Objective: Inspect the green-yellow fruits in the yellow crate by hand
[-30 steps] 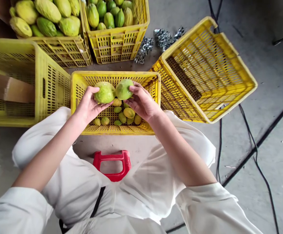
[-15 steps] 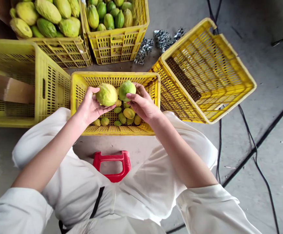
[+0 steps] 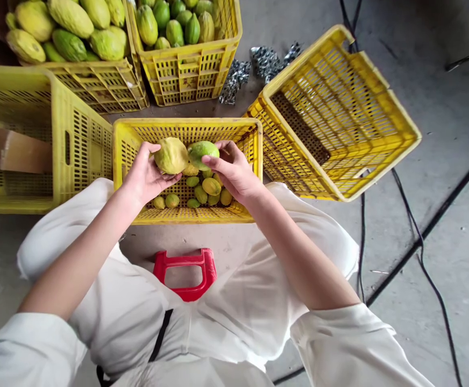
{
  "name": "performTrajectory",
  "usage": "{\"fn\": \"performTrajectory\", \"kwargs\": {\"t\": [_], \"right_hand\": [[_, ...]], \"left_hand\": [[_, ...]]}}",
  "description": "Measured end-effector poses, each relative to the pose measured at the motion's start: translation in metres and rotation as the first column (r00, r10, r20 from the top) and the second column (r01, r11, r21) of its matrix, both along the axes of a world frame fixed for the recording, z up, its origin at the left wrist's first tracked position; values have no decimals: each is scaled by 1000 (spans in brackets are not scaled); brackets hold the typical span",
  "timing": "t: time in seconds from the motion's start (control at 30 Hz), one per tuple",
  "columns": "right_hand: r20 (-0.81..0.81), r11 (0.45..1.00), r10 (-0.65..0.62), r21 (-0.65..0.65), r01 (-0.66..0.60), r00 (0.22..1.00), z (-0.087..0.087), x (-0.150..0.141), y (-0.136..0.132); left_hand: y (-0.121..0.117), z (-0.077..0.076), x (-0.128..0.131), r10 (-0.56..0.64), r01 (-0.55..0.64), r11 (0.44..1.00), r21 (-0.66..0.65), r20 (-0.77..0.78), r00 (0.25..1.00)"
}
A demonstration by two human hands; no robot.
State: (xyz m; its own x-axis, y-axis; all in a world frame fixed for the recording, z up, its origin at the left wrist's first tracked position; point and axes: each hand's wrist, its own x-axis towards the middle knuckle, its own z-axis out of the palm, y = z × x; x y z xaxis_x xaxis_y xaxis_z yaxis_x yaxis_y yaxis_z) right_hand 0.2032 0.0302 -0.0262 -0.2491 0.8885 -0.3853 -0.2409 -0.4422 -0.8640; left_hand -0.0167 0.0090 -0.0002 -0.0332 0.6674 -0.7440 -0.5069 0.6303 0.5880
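Observation:
My left hand cradles a yellowish papaya, thumb on its upper side and fingers underneath. Pinched between thumb and fingers of my right hand is a greener papaya, lying more lengthwise, close beside the yellow one. Both fruits are held above a yellow plastic crate in front of my knees. Down in that crate lie several small green and yellow fruits, partly hidden by my hands.
Beyond stand two yellow crates, one with yellowish papayas, another with greener papayas. At left is a crate holding cardboard. A tilted crate sits right, near black cables. A red plastic piece shows between my legs.
The green papaya in my right hand has turned from end-on to lengthwise. The yellow papaya in my left hand has rotated slightly. The whole view has shifted a little.

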Motion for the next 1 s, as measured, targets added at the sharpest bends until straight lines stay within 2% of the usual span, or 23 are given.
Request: {"fn": "performTrajectory", "kwargs": {"t": [0.13, 0.4, 0.7, 0.93, 1.0], "right_hand": [[-22, 999, -48, 23, 49, 999, -4, 0, 1], [0, 999, 27, 24, -27, 1000, 4, 2, 2], [-31, 1000, 12, 22, -12, 999, 1, 3, 4], [-90, 999, 29, -34, -33, 996, 2, 3, 3], [-100, 998, 42, -34, -46, 994, 5, 4, 2]], "left_hand": [[-3, 1, 3, -22, 22, 1000, -7, 19, 1000], [1, 4, 2, 8, -8, 1000, 8, 18, 1000], [-1, -2, 0, 1, -1, 999, 45, -2, 1000], [-1, 15, 8, 43, -43, 998, 53, 4, 999], [-1, 15, 9, 37, -37, 998, 52, 7, 999]]}}
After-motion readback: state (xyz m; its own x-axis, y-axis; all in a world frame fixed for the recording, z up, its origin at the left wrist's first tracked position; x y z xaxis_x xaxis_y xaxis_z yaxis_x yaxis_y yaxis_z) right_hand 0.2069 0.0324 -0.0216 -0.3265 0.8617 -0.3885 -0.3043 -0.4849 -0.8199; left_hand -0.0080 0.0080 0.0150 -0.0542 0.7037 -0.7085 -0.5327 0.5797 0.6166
